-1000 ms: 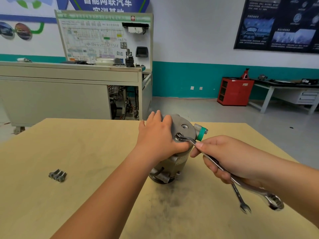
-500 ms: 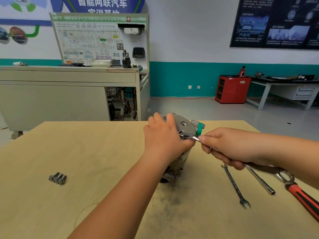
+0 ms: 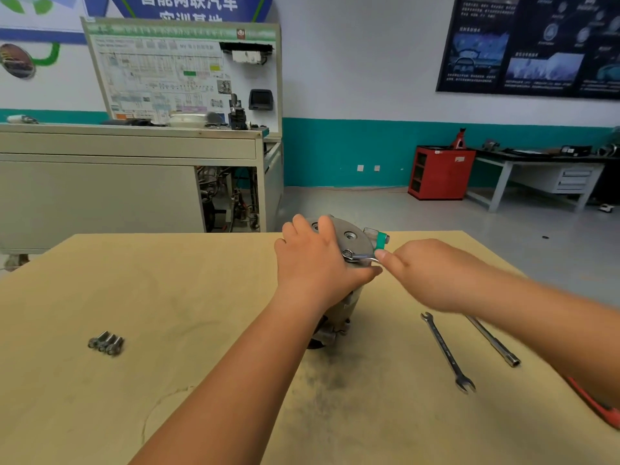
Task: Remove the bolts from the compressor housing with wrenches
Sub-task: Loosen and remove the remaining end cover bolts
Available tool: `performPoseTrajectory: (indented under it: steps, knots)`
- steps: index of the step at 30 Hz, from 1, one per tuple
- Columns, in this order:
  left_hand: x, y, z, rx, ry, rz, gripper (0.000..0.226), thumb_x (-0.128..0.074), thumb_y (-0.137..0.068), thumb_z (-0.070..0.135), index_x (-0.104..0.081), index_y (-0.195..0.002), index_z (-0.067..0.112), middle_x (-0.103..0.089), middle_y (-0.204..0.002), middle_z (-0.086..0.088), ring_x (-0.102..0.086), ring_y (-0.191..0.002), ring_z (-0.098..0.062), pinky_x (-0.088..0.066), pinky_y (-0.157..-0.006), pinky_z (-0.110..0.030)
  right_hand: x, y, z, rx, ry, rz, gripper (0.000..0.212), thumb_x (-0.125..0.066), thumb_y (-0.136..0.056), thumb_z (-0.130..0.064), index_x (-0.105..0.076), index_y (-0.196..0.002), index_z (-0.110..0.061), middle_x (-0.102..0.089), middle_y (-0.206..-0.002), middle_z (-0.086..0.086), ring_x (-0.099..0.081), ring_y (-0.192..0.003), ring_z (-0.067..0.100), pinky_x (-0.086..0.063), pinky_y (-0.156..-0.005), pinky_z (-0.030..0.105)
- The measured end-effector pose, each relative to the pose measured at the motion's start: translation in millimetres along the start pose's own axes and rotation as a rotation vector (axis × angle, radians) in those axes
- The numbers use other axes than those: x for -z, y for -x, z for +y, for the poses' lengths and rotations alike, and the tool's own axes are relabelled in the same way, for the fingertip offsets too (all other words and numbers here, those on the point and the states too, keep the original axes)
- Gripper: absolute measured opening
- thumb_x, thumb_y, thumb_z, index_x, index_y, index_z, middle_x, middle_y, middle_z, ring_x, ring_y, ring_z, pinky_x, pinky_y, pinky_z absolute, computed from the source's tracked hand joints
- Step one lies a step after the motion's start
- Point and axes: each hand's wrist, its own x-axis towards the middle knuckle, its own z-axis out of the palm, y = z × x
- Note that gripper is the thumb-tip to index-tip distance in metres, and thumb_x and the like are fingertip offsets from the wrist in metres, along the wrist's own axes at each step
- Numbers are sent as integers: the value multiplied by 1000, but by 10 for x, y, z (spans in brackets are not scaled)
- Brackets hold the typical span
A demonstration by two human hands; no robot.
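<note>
The thin silver wrench had swung up since a moment before. Its handle used to point down to the lower right, and now it lay almost flat, pointing right. Its ring end sat on a bolt at the front edge of the round grey metal compressor housing, which stood in the middle of the frame. I think this bolt was being turned loose.

The right hand was curled round the wrench handle, though it looked blurry. The left hand was wrapped over the housing top, holding it.

Three loose silver bolts lay at the lower left, so some were already out.

On the smudged tan wooden table, at the lower right, lay a spare open-ended spanner, a long metal socket rod and a red handle. Far behind stood a red cabinet against a teal-striped wall.
</note>
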Motion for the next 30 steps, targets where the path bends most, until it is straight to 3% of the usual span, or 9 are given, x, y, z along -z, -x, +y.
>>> performPoseTrajectory:
  steps: [2,4,7,10,13,16,19,26,30]
  knots:
    - [10,-2,-20,-17,22,-4,88,-27,-63,84,-39,-118,16,-43,-117,-12,-41,-107,-27,-38,-80,-35,-152,4,-39,54,199,189,36,-19,-102,-40,-52,-93,-26,-34,-63,-2,-56,-76,22,-45,-61,34]
    - [20,-4,-58,-40,63,-8,86,-28,-62,81,-39,-116,16,-44,-117,-11,-41,-108,-27,-39,-83,-36,-198,0,-49,68,231,242,35,-19,-102,-40,-52,-103,-26,-32,-63,-3,-56,-76,22,-46,-61,34]
    - [23,-4,-119,-64,114,-13,79,-33,-63,81,-38,-110,18,-43,-117,-10,-40,-109,-27,-39,-87,-37,-172,-17,-37,89,232,262,35,-18,-101,-42,-36,-75,-26,-31,-61,-3,-46,-64,19,-44,-56,33]
    - [2,-7,-133,-63,135,-13,71,-34,-61,82,-27,-99,22,-42,-116,-9,-40,-109,-27,-38,-86,-37,-165,-55,-29,93,234,254,44,-13,-98,-48,-25,-63,-24,-33,-60,-4,-38,-55,13,-37,-49,28]
    - [-28,-36,-108,-79,124,3,69,-40,-64,82,-25,-98,23,-41,-112,-7,-40,-107,-25,-35,-82,-35,-155,-68,14,100,275,230,45,-9,-96,-52,-35,-70,-25,-35,-61,-5,-43,-58,13,-42,-53,28]
    - [-49,-88,-69,-103,116,-1,73,-45,-67,81,-37,-107,21,-42,-112,-6,-40,-106,-24,-37,-82,-35,-163,-97,90,121,355,215,47,-7,-96,-52,-40,-78,-25,-39,-64,-4,-40,-54,11,-32,-44,23]
    - [-58,-129,-36,-116,124,-2,70,-48,-67,80,-34,-103,22,-39,-106,-4,-41,-105,-24,-35,-81,-34,-171,-151,165,132,382,210,49,-6,-96,-53,-45,-83,-25,-52,-76,-4,-37,-51,9,-31,-42,23]
    - [-48,-180,-19,-134,155,-49,68,-53,-65,79,-29,-97,24,-35,-102,-2,-41,-104,-23,-36,-82,-36,-163,-190,261,182,347,244,50,-8,-97,-51,-51,-96,-25,-42,-67,-4,-57,-70,15,-54,-62,32]
    - [9,-218,-183,-221,258,-126,79,-49,-52,83,-42,-104,24,-43,-109,2,-43,-101,-17,-42,-83,-32,-146,-181,227,255,317,251,46,-7,-94,-53,-36,-69,-27,-37,-63,-7,-44,-58,12,-41,-52,30]
